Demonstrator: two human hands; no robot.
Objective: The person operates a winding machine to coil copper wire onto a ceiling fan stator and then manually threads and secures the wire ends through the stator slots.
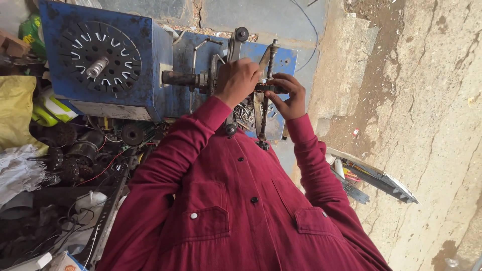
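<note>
A blue metal machine with a round slotted black disc stands in front of me. A dark shaft sticks out of its side towards my hands. My left hand is closed over the fitting at the end of that shaft. My right hand pinches a small dark bar that crosses a threaded upright rod. The two hands almost touch. Loose screws lie in a heap just below them. My maroon sleeves hide the lower part of the mechanism.
Left of me is a pile of clutter: a yellow bag, white cloth, dark motor parts and red wires. On the right runs a rough concrete surface, with a flat metal tray of tools near my right elbow.
</note>
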